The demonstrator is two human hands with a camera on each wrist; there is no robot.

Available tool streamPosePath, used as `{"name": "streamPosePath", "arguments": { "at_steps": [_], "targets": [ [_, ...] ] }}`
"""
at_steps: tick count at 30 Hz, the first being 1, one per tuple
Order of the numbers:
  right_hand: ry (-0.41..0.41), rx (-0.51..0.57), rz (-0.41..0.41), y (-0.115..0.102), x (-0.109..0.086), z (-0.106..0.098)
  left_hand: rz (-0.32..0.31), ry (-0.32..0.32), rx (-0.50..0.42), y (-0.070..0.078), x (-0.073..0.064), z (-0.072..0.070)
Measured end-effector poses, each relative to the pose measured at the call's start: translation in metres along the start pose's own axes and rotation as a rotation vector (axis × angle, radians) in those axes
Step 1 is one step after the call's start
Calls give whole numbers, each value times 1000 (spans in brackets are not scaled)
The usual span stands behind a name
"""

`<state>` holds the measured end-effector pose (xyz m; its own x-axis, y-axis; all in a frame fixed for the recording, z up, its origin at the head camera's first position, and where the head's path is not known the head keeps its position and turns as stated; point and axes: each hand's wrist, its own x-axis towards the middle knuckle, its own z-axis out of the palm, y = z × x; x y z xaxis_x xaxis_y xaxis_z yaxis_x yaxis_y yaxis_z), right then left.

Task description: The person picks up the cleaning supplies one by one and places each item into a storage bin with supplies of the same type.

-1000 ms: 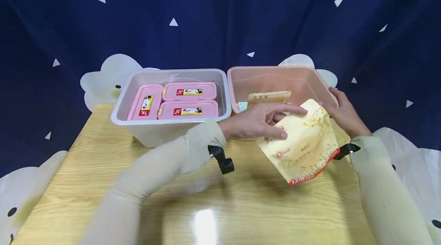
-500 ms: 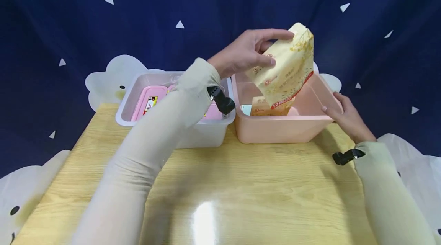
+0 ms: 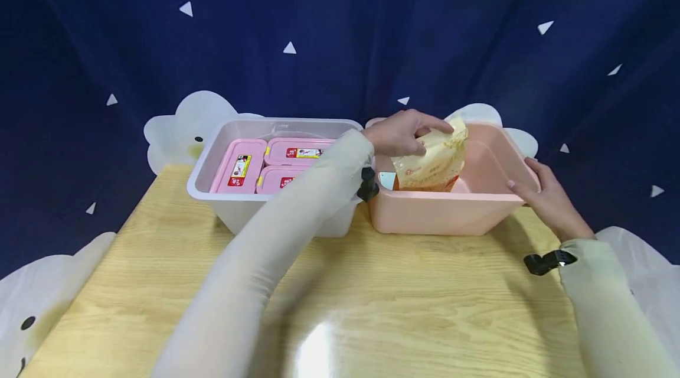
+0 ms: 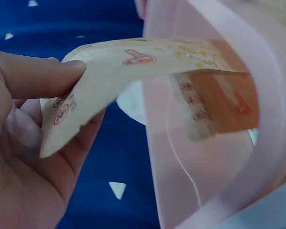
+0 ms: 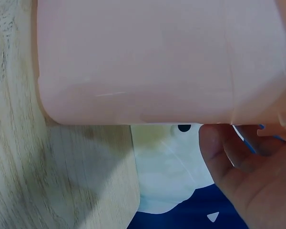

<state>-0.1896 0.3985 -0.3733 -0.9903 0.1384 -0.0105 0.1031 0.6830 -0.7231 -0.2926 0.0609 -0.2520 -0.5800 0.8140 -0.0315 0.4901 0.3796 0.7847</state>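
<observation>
My left hand [image 3: 401, 133] pinches a cream paper-like packet [image 3: 432, 162] by its upper left end, thumb on one face and fingers on the other. The packet, with printed plant sprigs and a red band, hangs tilted into the pink plastic bin [image 3: 441, 214]. In the left wrist view it bends over the bin, and a second similar packet [image 4: 219, 105] lies inside. My right hand [image 3: 555, 204] grips the right end of the bin at its rim. The thumb [image 5: 213, 145] presses against the wall, in the right wrist view.
A white bin [image 3: 223, 195] stands left of the pink one, holding pink lidded boxes [image 3: 239, 168] with labels; my left sleeve covers part of it. A pale blue-white item [image 3: 387, 179] lies in the pink bin. Both bins rest on a wooden table [image 3: 404, 295] before a dark blue curtain.
My left hand has lifted the packet up from before the pink bin, carried it over the rim and lowered it inside. My right hand has stayed at the bin's right end.
</observation>
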Motion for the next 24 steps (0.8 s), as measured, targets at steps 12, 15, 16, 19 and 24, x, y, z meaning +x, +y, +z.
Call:
{"name": "streamPosePath", "arguments": {
  "at_steps": [12,15,16,19,24],
  "targets": [
    [-60,0,-25,-14,23,3,-235,115,83,1,7,-25],
    [-56,-23,-19,-9,18,-4,-317,125,8,10,10,-21],
    [-53,-33,-12,-7,16,-6,-345,126,-23,12,12,-18],
    [-58,-33,4,1,10,-12,-375,110,-95,13,19,-13],
    [-56,-27,-5,6,11,-9,-264,157,203,9,23,-19]
  ]
}}
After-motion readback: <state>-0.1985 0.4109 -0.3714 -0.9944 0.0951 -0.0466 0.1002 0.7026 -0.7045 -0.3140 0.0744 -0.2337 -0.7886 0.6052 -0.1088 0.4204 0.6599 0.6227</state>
